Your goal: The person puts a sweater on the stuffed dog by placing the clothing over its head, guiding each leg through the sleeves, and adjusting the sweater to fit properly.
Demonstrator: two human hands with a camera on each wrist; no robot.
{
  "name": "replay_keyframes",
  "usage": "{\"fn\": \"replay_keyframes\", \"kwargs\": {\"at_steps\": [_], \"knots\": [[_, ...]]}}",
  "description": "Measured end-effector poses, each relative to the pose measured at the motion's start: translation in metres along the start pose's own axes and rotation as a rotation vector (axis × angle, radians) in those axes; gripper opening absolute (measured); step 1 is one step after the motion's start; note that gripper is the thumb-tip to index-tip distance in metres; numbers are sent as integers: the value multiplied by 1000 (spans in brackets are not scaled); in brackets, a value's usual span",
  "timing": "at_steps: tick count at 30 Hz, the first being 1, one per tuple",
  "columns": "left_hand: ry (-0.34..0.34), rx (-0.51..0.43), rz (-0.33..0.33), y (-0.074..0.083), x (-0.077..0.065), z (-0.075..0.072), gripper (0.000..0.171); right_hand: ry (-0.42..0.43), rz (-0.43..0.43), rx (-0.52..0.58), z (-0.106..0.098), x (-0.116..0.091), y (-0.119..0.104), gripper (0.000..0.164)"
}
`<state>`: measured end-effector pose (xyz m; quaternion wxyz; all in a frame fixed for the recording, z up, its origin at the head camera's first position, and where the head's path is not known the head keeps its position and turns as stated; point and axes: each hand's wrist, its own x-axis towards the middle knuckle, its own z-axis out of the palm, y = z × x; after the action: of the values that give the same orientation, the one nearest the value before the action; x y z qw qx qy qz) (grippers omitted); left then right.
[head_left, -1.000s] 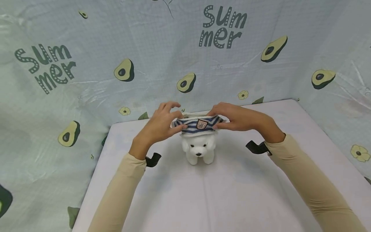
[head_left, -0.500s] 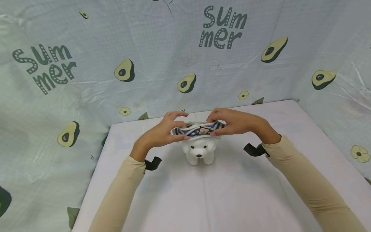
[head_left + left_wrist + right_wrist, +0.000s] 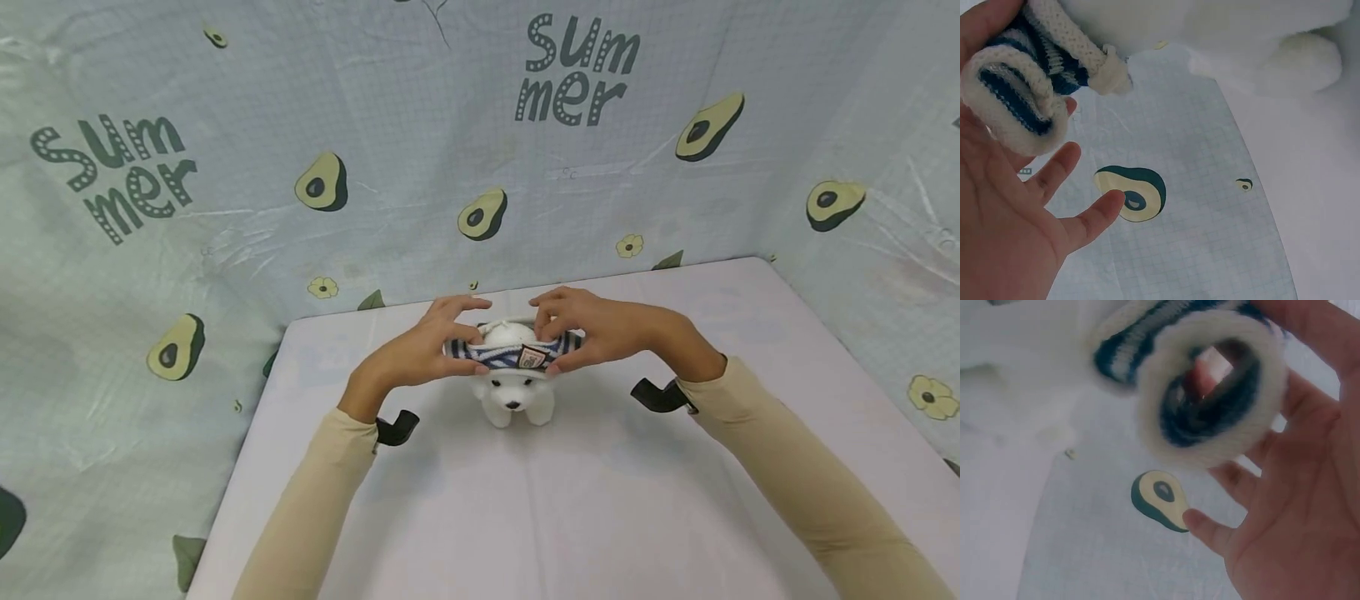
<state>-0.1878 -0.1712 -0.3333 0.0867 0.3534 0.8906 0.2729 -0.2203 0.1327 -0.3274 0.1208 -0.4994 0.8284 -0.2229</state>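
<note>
A white plush dog [image 3: 517, 408] stands on the table in the head view, facing the camera. Round its head sits a small knitted sweater [image 3: 498, 357], striped blue and white with a square patch in front; the white crown shows through its opening. My left hand [image 3: 412, 350] pinches the sweater's left side between thumb and fingers, and my right hand [image 3: 603, 327] pinches the opposite side. In the left wrist view, a white-edged sleeve [image 3: 997, 122] lies against the palm, other fingers spread. The right wrist view shows the other sleeve [image 3: 1154, 419], its round opening facing the camera.
A pale pink-white table [image 3: 480, 517] lies under the dog, its back edge close behind. Beyond it hangs a light curtain [image 3: 405, 200] printed with avocados and lettering. Black camera mounts [image 3: 397, 427] jut from both wrists.
Both hands have come down with the sweater, from above the dog's eyes to lower round its head. The crown now shows through the opening, and the patch has tilted.
</note>
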Motion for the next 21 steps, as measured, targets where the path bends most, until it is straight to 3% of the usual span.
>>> {"fn": "replay_keyframes", "kwargs": {"at_steps": [6, 10, 13, 17, 21], "knots": [[-55, 21, -4, 2, -2, 2, 18, 46, -8, -127, 11, -7, -7, 24], [-26, -27, 16, 2, -5, 3, 21, 94, 8, -48, 14, -10, -5, 23], [27, -178, 36, -4, -10, 7, 26, 151, 31, 96, 14, -13, 1, 24], [155, -446, 38, -16, -16, 16, 37, 256, 144, 291, 16, -14, 13, 31], [283, -684, -62, -25, -14, 32, 42, 294, 272, 502, 26, -11, 31, 37]]}}
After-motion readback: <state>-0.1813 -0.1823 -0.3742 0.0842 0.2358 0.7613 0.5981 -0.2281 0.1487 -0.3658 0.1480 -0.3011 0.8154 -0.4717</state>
